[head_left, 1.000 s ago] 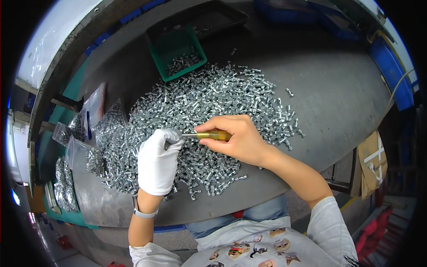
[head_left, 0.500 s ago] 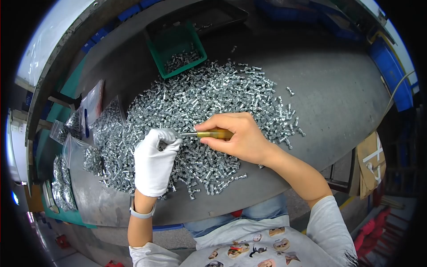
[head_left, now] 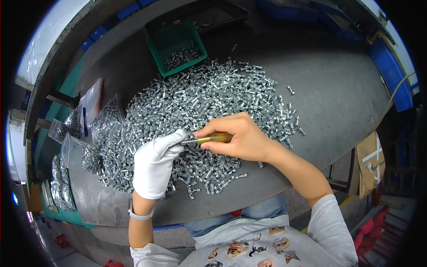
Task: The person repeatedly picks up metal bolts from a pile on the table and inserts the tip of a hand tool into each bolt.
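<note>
My right hand (head_left: 242, 137), bare, is wrapped round the amber handle of a screwdriver-like tool (head_left: 215, 138), whose metal shaft points left. My left hand (head_left: 155, 162), in a white glove, has its fingers pressed together at the shaft's tip. Whatever small part those fingers pinch is hidden. Beneath and around both hands spreads a large heap of small silvery metal fasteners (head_left: 200, 100). A green bin (head_left: 180, 46) at the heap's far edge holds more of the same pieces.
A black tray (head_left: 222, 15) lies behind the bin. Clear plastic bags of fasteners (head_left: 91, 158) and a blue pen (head_left: 85, 122) are on the left. Blue bins (head_left: 391, 73) stand at the far right, with brown cardboard (head_left: 368, 167) below. The grey tabletop (head_left: 329, 102) extends rightward.
My left hand has shifted slightly left and down, and its fingers now lie straighter along the tool's tip. The tool in my right hand has tilted a little.
</note>
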`<action>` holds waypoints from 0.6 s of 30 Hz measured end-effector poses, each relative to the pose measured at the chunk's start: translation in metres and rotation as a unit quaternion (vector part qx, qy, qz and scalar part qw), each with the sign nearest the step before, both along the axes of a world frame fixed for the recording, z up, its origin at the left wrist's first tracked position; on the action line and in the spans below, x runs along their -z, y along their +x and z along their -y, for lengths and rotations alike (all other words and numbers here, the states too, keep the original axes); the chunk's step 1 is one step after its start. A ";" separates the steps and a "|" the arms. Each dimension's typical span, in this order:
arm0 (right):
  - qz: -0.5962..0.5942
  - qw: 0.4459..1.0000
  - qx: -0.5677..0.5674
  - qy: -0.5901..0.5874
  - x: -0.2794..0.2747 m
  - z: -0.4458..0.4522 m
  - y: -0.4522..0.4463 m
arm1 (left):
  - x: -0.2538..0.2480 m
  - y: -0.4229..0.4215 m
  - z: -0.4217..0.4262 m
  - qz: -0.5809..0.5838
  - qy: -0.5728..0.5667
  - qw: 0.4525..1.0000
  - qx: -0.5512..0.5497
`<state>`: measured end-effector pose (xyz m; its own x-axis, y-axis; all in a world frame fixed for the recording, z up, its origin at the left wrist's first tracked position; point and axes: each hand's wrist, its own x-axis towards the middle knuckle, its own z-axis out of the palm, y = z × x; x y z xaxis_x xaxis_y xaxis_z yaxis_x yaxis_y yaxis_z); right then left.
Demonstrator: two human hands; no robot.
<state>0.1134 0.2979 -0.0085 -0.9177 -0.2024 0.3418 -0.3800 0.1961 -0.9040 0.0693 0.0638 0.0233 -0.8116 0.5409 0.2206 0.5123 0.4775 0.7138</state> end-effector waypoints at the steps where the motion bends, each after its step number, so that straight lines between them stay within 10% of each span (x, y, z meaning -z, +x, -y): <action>1: 0.008 1.000 -0.007 0.000 0.001 0.000 0.000 | -0.002 -0.004 0.004 -0.065 -0.070 0.995 0.033; 4: 0.067 0.997 0.040 0.001 -0.003 -0.002 -0.001 | 0.002 -0.024 0.016 -0.269 -0.098 0.955 -0.073; 6: 0.096 0.990 0.097 -0.043 -0.010 -0.005 -0.001 | -0.005 -0.032 0.025 -0.044 0.001 0.980 -0.195; 18: 0.132 0.981 0.109 -0.088 -0.001 -0.002 -0.002 | 0.002 -0.016 -0.016 -0.240 -0.298 0.918 -0.106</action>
